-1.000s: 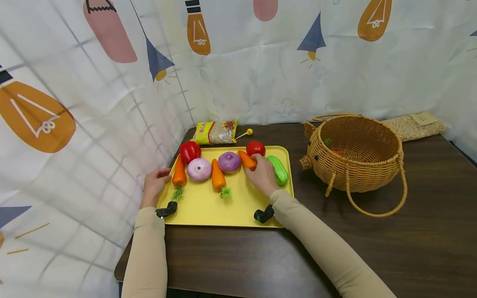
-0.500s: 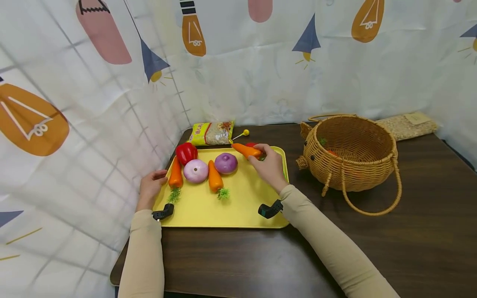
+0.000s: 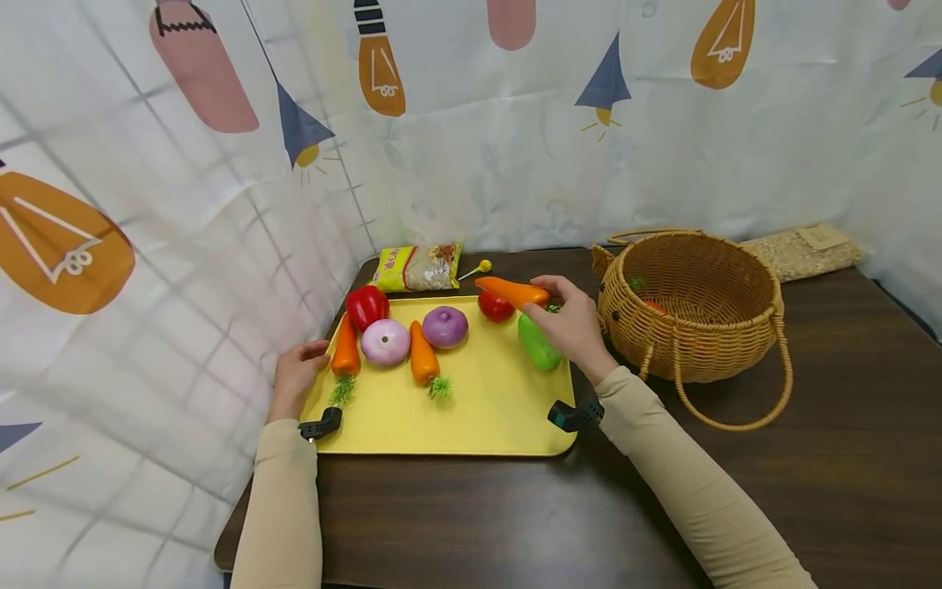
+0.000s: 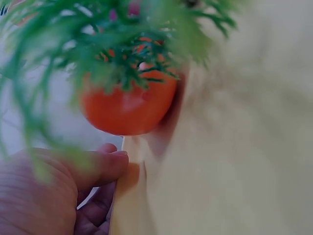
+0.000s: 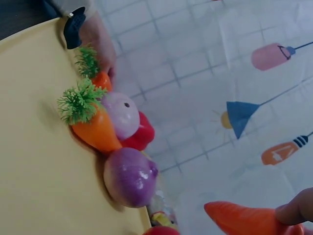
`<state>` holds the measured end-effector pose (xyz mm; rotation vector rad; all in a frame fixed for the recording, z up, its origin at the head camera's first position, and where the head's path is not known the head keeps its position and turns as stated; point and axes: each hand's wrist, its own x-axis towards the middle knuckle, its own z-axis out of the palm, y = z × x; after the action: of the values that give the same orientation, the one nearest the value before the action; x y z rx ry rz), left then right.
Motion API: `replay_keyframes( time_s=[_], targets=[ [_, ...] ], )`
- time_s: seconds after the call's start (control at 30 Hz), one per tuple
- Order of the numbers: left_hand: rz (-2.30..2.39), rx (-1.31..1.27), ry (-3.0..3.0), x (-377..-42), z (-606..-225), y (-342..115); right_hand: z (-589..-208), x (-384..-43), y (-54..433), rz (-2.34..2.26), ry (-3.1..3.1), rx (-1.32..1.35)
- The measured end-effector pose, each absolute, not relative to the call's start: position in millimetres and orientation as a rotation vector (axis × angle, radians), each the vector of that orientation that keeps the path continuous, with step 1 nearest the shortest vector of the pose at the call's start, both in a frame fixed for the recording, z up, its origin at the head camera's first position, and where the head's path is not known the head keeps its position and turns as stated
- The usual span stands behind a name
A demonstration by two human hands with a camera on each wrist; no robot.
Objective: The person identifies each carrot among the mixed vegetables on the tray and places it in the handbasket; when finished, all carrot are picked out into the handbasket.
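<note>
My right hand point(image 3: 572, 321) pinches an orange toy carrot point(image 3: 511, 290) by its leafy end, raised over the back right of a yellow tray point(image 3: 471, 417). In the right wrist view the thumb presses the carrot point(image 5: 244, 218). My left hand point(image 3: 297, 378) grips the tray's left rim, thumb on top and fingers curled at its outer side, beside another carrot point(image 4: 129, 105). On the tray lie a red bell pepper point(image 3: 367, 307), a pale purple onion point(image 3: 386, 343), a darker purple onion point(image 3: 445, 327), a second carrot point(image 3: 423, 356), a tomato point(image 3: 495, 307) and a green cucumber-like vegetable point(image 3: 538, 343).
A wicker basket point(image 3: 692, 352) with looped handles stands right of the tray, with some orange and green things inside. Behind the tray are a yellow printed bag point(image 3: 418, 267) and a yellow lollipop point(image 3: 483, 266). A bag of grains point(image 3: 802, 255) lies behind the basket.
My right hand has picked the carrot up from the tray and carried it to the right, uncovering the tomato and green vegetable. My left hand stays at the tray's left rim.
</note>
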<state>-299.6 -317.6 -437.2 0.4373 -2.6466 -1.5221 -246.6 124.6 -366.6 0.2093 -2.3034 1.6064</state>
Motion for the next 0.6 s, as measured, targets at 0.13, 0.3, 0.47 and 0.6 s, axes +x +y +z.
replay_keyframes(
  time_s=[0.13, 0.3, 0.47, 0.6],
  targets=[
    [-1.541, 0.421, -2.632, -299.3, -438.3, -316.6, -355.8, -243.2, 138.1, 1.605, -2.262, 0.272],
    [-1.540, 0.409, -2.630, -300.6, -439.2, -315.1, -339.1, -240.7, 156.7, 1.601, -2.197, 0.286],
    [-1.504, 0.414, -2.646, -297.7, -436.7, -318.9, -325.9, -234.2, 175.3, 1.585, -2.210, 0.236],
    [-1.505, 0.409, -2.644, -296.4, -435.4, -319.3, -317.5, -229.5, 191.7, 1.570, -2.234, 0.178]
  ],
)
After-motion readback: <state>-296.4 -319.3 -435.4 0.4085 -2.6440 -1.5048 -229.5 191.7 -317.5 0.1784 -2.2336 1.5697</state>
